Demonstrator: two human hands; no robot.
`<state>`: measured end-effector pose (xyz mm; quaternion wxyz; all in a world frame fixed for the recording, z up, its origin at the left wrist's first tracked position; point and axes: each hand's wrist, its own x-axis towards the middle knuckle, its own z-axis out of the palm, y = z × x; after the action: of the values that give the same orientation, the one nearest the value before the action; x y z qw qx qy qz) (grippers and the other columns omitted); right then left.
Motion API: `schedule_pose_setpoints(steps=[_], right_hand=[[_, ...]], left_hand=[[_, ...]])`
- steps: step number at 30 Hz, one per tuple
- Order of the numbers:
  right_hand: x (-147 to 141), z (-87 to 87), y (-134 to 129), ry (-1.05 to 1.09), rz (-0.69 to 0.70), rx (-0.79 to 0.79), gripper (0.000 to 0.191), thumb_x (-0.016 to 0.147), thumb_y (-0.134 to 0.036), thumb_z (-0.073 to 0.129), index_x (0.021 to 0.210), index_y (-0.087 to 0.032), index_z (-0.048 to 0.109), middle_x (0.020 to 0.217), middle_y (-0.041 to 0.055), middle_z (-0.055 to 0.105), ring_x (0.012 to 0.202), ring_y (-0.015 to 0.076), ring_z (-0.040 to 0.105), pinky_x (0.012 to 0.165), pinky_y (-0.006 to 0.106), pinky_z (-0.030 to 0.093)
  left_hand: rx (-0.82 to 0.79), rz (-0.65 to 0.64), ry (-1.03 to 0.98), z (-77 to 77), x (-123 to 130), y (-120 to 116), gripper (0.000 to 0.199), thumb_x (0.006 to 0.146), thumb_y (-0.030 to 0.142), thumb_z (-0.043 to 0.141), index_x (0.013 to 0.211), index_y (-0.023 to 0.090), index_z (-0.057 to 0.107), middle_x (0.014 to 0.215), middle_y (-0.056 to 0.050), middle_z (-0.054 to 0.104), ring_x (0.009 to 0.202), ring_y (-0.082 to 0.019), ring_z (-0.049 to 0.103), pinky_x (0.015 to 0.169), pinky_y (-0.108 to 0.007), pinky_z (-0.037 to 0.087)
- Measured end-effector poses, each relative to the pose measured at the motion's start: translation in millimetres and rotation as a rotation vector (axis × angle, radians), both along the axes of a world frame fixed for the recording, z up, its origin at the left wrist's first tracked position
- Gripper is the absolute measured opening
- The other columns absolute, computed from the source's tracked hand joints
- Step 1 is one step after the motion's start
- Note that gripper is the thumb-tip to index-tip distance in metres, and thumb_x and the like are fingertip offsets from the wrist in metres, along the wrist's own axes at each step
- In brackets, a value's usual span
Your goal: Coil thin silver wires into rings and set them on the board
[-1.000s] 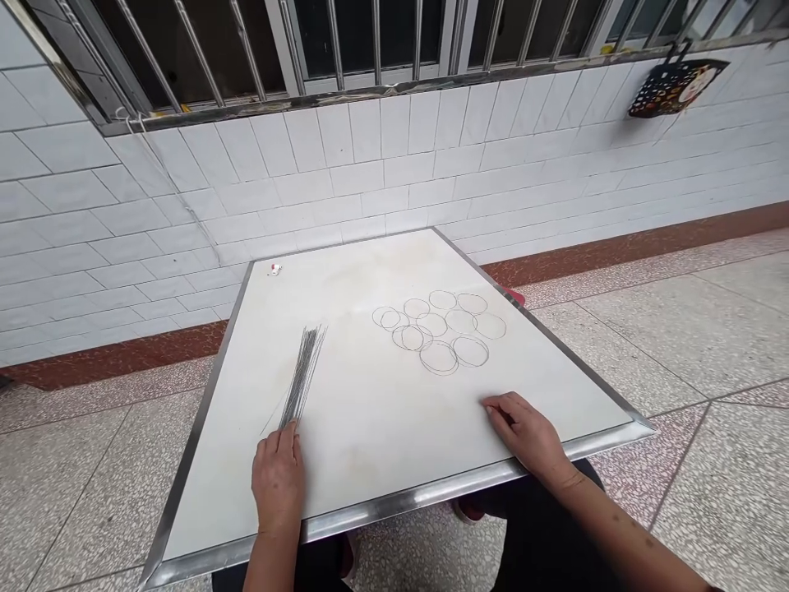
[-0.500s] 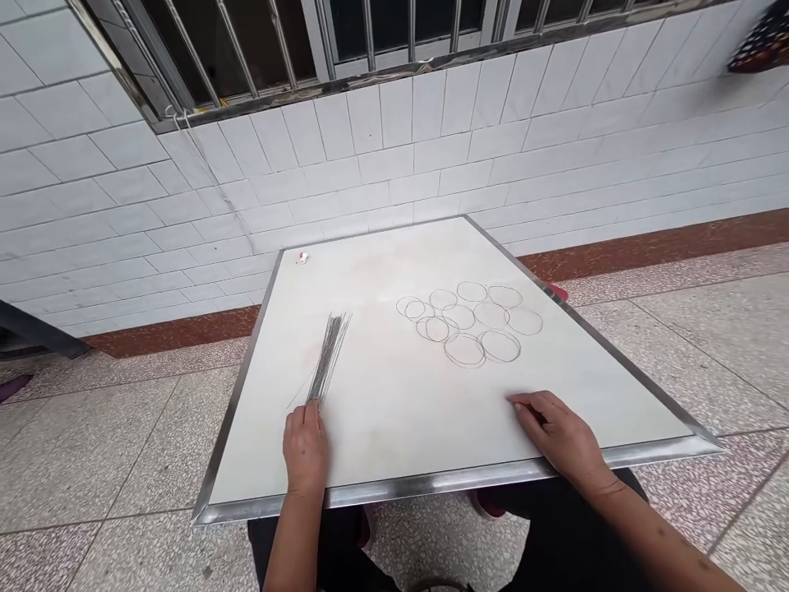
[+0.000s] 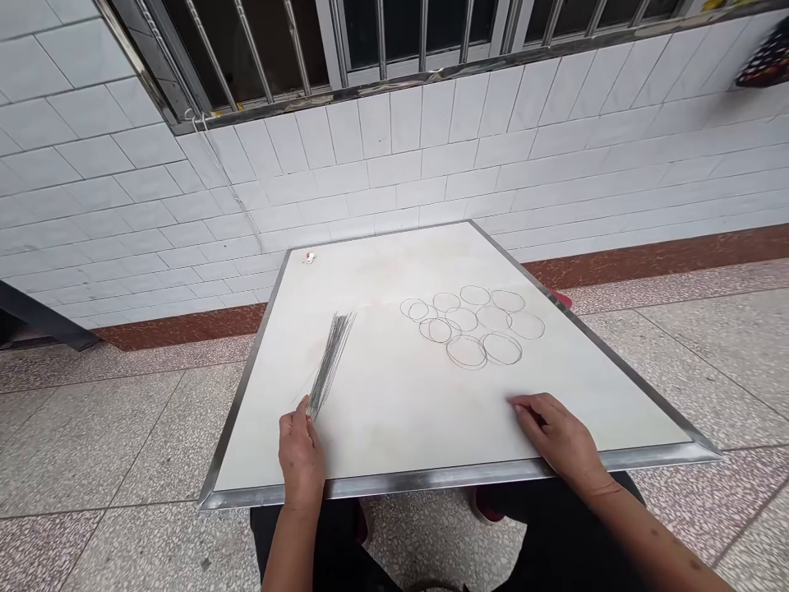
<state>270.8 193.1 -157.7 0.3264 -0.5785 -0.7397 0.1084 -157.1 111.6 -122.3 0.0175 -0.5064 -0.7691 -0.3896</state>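
Observation:
A bundle of thin, straight dark wires (image 3: 331, 362) lies lengthwise on the left part of the white table. At its near end, my left hand (image 3: 301, 456) has thumb and forefinger closed about the wire tips; how many they grip I cannot tell. My right hand (image 3: 560, 434) rests by the near edge on the right, thumb and forefinger tips together, with nothing visible in them. Beyond it, several thin wire rings (image 3: 467, 367) lie flat, some overlapping, in larger and smaller sizes.
A metal edging (image 3: 431, 480) frames the white table (image 3: 394, 419). A small white-and-red item (image 3: 310, 258) sits at its far left corner. Behind stand a white tiled wall (image 3: 394, 193) and a barred window (image 3: 423, 37). My legs are under the near edge.
My left hand has drawn slightly back toward me and left, its forefinger now more stretched at the wire ends. My right hand and the rings stay put; the view has shifted slightly.

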Motion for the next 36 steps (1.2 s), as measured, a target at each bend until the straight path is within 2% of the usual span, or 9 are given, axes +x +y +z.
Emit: schedule_pose_setpoints(steps=[8,16,19,22,26,29,32,34,36], right_hand=[[-0.8,0.8,-0.2,0.016,0.008,0.013,0.025,0.094,-0.037,0.045,0.099,-0.024,0.067,0.097,0.0050,0.069,0.088,0.0211,0.068,0.079,0.034,0.055],[-0.3,-0.2,-0.8,-0.017,-0.001,0.014,0.026,0.095,-0.037,0.045,0.099,-0.023,0.066,0.099,0.0052,0.069,0.087,0.0212,0.068,0.077,0.033,0.054],[-1.5,-0.1,-1.8,-0.025,-0.005,0.011,0.026,0.095,-0.037,0.044,0.099,-0.023,0.066,0.099,0.0054,0.069,0.087,0.0213,0.068,0.076,0.033,0.054],[-0.8,-0.5,-2.1,-0.022,-0.005,0.009,0.026,0.095,-0.037,0.044,0.100,-0.023,0.066,0.098,0.0055,0.069,0.086,0.0211,0.067,0.076,0.033,0.054],[1.1,2.1,-1.4,0.050,0.004,0.004,0.028,0.095,-0.039,0.045,0.100,-0.023,0.067,0.097,0.0066,0.068,0.084,0.0216,0.066,0.076,0.035,0.053],[-16.1,15.8,-8.9,0.225,0.020,-0.021,0.029,0.093,-0.042,0.048,0.097,-0.021,0.068,0.093,0.0082,0.067,0.083,0.0229,0.064,0.076,0.036,0.052],[-61.7,42.2,-30.3,0.489,0.155,-0.182,0.032,0.093,-0.045,0.051,0.100,-0.021,0.071,0.094,0.0087,0.064,0.085,0.0219,0.061,0.074,0.035,0.051],[-99.2,61.3,-46.3,0.642,0.371,-0.451,0.033,0.091,-0.047,0.056,0.108,-0.022,0.070,0.092,0.0060,0.061,0.076,0.0176,0.058,0.063,0.029,0.048],[-130.4,76.0,-56.5,0.851,0.572,-0.723,0.043,0.085,-0.047,0.067,0.122,-0.025,0.062,0.088,0.0012,0.060,0.063,0.0115,0.053,0.057,0.026,0.045]], left_hand=[[-0.024,0.010,-0.185,4.3,-6.0,-17.4,0.041,0.089,0.040,0.047,0.119,0.020,0.067,0.083,-0.004,0.064,0.073,-0.021,0.065,0.072,-0.036,0.055],[-0.051,0.001,-0.158,18.1,-8.7,-14.0,0.037,0.085,0.021,0.048,0.115,0.022,0.070,0.096,-0.008,0.067,0.093,-0.026,0.065,0.087,-0.041,0.052],[-0.045,0.019,-0.154,26.3,-11.1,-12.8,0.036,0.086,0.020,0.047,0.112,0.021,0.071,0.091,-0.009,0.067,0.100,-0.028,0.062,0.096,-0.045,0.047],[-0.019,0.078,-0.191,34.9,-14.3,-16.4,0.036,0.083,0.019,0.049,0.112,0.020,0.071,0.086,-0.008,0.065,0.096,-0.029,0.060,0.098,-0.048,0.044],[0.049,0.173,-0.318,47.1,-15.4,-32.1,0.039,0.079,0.023,0.055,0.117,0.020,0.068,0.086,-0.005,0.064,0.083,-0.024,0.061,0.091,-0.045,0.049],[0.111,0.142,-0.458,53.5,-5.7,-46.1,0.043,0.081,0.033,0.058,0.121,0.019,0.064,0.087,-0.004,0.064,0.081,-0.021,0.063,0.086,-0.039,0.053],[0.121,0.022,-0.597,55.6,16.7,-54.2,0.043,0.081,0.041,0.064,0.118,0.019,0.065,0.084,-0.002,0.065,0.077,-0.018,0.064,0.080,-0.034,0.055],[0.106,-0.117,-0.818,56.3,34.8,-56.2,0.045,0.077,0.040,0.072,0.117,0.020,0.066,0.081,-0.001,0.064,0.075,-0.016,0.062,0.079,-0.031,0.053],[0.047,-0.228,-0.925,58.2,50.0,-57.1,0.044,0.076,0.038,0.076,0.116,0.022,0.067,0.080,0.001,0.064,0.074,-0.014,0.060,0.077,-0.028,0.052]])
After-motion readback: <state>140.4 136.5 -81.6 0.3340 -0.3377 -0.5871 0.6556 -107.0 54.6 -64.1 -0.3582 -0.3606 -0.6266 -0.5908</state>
